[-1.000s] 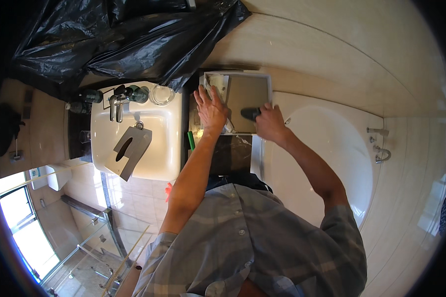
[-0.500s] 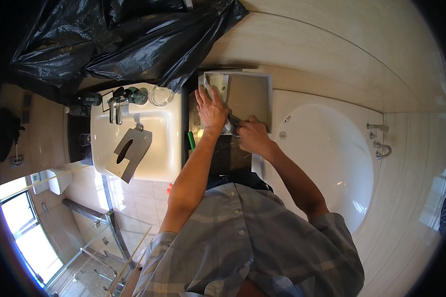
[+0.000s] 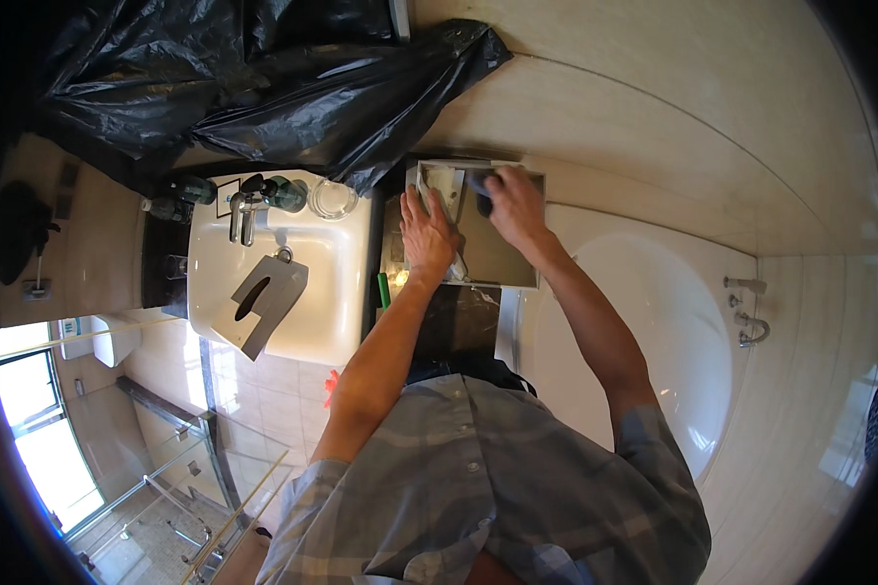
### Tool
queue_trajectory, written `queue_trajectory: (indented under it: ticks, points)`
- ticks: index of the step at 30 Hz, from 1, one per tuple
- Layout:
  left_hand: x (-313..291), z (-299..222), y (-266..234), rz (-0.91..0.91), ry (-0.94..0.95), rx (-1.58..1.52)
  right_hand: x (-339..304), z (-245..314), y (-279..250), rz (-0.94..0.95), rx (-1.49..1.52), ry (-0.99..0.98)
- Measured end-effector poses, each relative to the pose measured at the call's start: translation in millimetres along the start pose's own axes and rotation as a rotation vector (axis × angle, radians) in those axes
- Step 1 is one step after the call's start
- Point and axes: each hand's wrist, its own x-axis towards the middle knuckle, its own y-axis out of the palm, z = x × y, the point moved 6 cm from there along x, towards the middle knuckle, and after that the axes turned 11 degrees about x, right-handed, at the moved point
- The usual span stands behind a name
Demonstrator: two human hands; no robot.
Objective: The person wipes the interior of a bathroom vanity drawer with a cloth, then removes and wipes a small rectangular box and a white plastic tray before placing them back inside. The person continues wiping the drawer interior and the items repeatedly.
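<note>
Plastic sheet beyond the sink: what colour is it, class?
Glossy black; the plastic sheet shows best in the head view.

You are in a bathroom: a white bathtub [image 3: 654, 341] with a chrome tap [image 3: 754, 330] lies to your right, a white washbasin [image 3: 337, 307] with its metal faucet [image 3: 242, 224] to your left, near pale floor tiles [image 3: 275, 390].

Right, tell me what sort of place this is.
Almost certainly a bathroom: a white bathtub lies on the person's right, with a curved metal fitting at its far side, and a white washbasin with a metal tap is on the left.
</note>
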Motion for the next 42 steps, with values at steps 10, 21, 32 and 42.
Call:
queue_trajectory:
  ticks: [10,21,32,42]
  points:
    - [-2,3,7,0.024,-0.021,-0.009,6,-25,14,0.103,-0.309,-0.156]
    - [3,7,-4,-0.092,-0.109,-0.243,-117,-68,-85,-0.518,0.290,0.766]
    - [-28,17,-34,-0.186,0.070,0.090,-214,-41,-21,-0.382,0.614,1.145]
    - [-22,-56,8,-0.035,0.354,-0.001,-202,-45,-24,-0.303,0.584,1.032]
